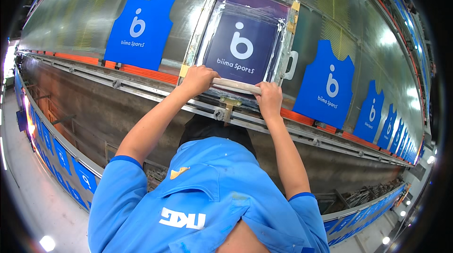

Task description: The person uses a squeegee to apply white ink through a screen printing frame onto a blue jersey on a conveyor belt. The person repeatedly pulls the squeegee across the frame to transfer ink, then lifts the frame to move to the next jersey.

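Observation:
Both my hands grip a pale squeegee (pixel 237 85) that lies across the near end of a screen-printing frame (pixel 200 26). My left hand (pixel 201 80) is closed round its left end, and my right hand (pixel 269 98) round its right end. Inside the frame, the dark purple mesh (pixel 219 45) shows a white round emblem with lettering below. The squeegee's blade is hidden under its bar. A pale loop handle (pixel 291 65) stands out by the frame's right side.
Blue sleeveless shirt panels with white prints lie on the long table, one left (pixel 158 31) and one right (pixel 314 76) of the frame, with several more farther right. A metal rail (pixel 311 136) runs along the near edge. Behind me stands another table with blue panels (pixel 62 155).

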{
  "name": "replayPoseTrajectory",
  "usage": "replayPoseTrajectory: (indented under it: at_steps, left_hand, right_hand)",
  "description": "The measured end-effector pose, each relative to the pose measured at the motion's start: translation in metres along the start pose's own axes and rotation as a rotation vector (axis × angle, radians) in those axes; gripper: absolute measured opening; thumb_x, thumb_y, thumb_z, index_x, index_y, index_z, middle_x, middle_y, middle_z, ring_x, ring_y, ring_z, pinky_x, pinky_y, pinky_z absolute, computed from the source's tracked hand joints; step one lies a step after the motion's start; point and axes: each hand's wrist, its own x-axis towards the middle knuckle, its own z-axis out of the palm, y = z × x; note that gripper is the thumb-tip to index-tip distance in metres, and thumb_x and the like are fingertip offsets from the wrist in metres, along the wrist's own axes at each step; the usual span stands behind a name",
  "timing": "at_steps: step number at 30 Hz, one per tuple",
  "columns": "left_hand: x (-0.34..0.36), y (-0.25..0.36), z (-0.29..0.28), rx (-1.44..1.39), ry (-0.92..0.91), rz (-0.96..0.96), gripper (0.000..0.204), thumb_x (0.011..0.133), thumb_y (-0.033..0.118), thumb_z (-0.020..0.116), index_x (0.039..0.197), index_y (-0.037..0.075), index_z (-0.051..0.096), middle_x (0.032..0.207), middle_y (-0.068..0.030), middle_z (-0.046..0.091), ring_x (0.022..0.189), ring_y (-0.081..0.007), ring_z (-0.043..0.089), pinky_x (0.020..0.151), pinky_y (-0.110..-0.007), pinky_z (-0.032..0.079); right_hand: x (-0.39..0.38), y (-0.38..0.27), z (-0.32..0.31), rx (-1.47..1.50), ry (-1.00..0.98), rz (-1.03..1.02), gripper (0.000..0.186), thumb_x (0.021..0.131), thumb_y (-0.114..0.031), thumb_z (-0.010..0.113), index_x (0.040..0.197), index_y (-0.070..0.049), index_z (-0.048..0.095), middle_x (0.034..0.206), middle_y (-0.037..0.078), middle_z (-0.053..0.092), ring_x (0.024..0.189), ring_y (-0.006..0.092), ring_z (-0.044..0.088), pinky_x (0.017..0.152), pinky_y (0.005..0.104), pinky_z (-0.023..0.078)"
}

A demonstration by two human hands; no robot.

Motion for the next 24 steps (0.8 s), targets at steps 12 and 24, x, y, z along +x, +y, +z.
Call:
replayPoseTrajectory:
  at_steps: [12, 24]
  left_hand:
    - [0.024, -0.008, -0.039, -0.061, -0.039, -0.008, 0.036, 0.074, 0.003, 0.065, 0.107, 0.015, 0.075, 0.091, -0.011, 0.074, 0.085, -0.0309, 0.071, 0.075, -0.044, 0.056]
    - [0.287, -0.096, -0.084, 0.017, -0.09, -0.077, 0.033, 0.071, 0.033, 0.083, 0.099, 0.018, 0.077, 0.091, -0.0084, 0.075, 0.089, -0.0308, 0.071, 0.078, -0.044, 0.056]
  right_hand:
    - [0.033, -0.01, -0.059, -0.088, -0.067, -0.05, 0.036, 0.066, -0.011, 0.081, 0.101, -0.017, 0.072, 0.097, 0.001, 0.069, 0.102, 0.0229, 0.058, 0.091, 0.0412, 0.038]
    - [0.285, 0.097, -0.04, -0.2, -0.253, 0.245, 0.042, 0.075, -0.041, 0.083, 0.103, -0.012, 0.072, 0.094, 0.011, 0.074, 0.095, 0.0311, 0.069, 0.086, 0.0438, 0.045]
